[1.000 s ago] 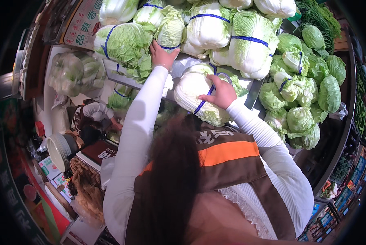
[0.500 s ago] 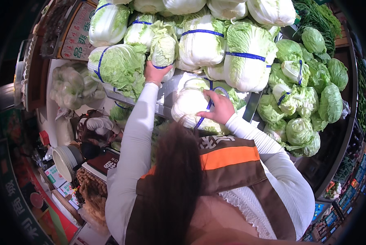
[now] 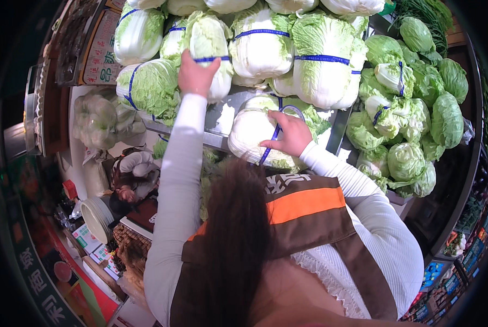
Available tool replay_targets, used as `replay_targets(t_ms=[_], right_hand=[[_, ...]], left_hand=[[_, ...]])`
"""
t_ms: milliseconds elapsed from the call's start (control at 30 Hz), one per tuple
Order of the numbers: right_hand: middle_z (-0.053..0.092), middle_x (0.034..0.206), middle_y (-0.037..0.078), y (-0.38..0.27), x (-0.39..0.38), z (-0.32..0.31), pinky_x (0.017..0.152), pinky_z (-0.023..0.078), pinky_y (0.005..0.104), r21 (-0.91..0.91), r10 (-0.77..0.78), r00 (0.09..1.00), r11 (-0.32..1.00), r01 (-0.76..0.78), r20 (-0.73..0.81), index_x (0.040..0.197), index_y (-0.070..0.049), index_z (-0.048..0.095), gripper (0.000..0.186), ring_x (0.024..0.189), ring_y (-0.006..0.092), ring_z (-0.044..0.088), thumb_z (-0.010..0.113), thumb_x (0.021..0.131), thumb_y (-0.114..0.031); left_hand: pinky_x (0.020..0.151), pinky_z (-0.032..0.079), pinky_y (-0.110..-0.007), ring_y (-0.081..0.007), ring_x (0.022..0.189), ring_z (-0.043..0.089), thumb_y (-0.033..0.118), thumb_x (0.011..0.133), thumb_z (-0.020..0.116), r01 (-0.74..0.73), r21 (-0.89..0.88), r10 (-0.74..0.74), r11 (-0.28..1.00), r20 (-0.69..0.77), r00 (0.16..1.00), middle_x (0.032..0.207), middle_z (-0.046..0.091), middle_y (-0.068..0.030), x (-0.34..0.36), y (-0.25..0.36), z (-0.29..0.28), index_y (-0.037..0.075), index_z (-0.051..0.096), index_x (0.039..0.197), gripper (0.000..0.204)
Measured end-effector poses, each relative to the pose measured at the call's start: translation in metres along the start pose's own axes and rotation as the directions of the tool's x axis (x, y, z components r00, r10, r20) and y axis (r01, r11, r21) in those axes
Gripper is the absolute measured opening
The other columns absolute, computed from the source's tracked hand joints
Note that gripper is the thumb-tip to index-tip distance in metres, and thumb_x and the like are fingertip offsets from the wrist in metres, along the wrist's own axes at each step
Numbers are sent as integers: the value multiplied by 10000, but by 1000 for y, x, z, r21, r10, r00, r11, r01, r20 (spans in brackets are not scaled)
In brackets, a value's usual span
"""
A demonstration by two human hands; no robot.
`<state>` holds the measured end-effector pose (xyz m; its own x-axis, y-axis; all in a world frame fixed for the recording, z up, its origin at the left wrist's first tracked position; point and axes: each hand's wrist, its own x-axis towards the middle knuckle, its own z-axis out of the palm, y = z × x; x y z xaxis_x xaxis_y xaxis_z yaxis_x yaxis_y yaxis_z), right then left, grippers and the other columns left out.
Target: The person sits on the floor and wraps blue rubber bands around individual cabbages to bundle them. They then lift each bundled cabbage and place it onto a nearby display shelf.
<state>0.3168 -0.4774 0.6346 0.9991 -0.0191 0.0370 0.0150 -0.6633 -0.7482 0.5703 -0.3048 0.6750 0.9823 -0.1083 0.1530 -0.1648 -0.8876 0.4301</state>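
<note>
My left hand rests against the lower left side of a napa cabbage with a blue band. Its thumb and fingers are spread apart. My right hand grips another napa cabbage, lying nearer me on the metal shelf edge, with thumb and forefinger astride a blue strip. Just above that hand shows a blue-and-white ring, perhaps a roll of tape, partly hidden. A large banded napa cabbage stands beyond it.
More banded napa cabbages crowd the far and left side. Round green cabbages are heaped on the right. On the left hangs a clear bag of pale produce. Another person bends down near a stack of white tubs.
The napa cabbage at my left hand now shows its white stalk side and sits farther back. My left hand has moved up and left, its fingers more spread. My right hand stays on its cabbage.
</note>
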Motion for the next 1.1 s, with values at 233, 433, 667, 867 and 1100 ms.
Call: replay_targets(t_ms=[233,433,667,867,1100], right_hand=[[679,1055,187,2,0,-3,816,527,438,13,-3,1000,1000,3,-17,1272,-79,538,835,935,378,666,823,657,-566],[687,979,172,8,0,-6,799,526,429,28,29,1000,999,-29,-6,1245,-88,545,801,895,368,671,830,657,-550],[681,1021,177,3,1,-4,820,525,428,43,15,1000,999,-14,-12,1210,-68,569,770,925,353,668,833,654,-532],[681,1056,173,2,2,-3,827,523,441,23,3,1000,1000,-2,-13,1247,-67,548,801,931,375,663,836,657,-527],[679,1032,183,-5,2,2,836,518,430,-42,-5,1000,999,4,-9,1224,-60,563,767,934,357,664,815,673,-531]], left_hand=[[993,469,-392,-326,1185,583,225,802,753,-317,-64,315,946,-48,948,1265,619,-180,56,2,52,71,576,1293,544],[1055,404,-401,-354,1236,530,206,881,672,50,-607,-112,793,-65,992,1353,550,-185,-32,-39,42,1,487,1353,547],[1091,319,-566,-356,1341,423,554,913,575,624,-745,-161,-235,663,731,1461,454,-136,-29,-68,70,94,397,1456,734],[990,416,-625,-339,1225,530,292,948,655,605,-795,-106,-35,605,789,1409,482,-153,-1,-34,80,65,431,1374,532],[879,468,-618,-386,1154,536,393,887,704,693,-605,-223,392,669,709,1328,520,-185,23,-43,83,40,453,1355,637]])
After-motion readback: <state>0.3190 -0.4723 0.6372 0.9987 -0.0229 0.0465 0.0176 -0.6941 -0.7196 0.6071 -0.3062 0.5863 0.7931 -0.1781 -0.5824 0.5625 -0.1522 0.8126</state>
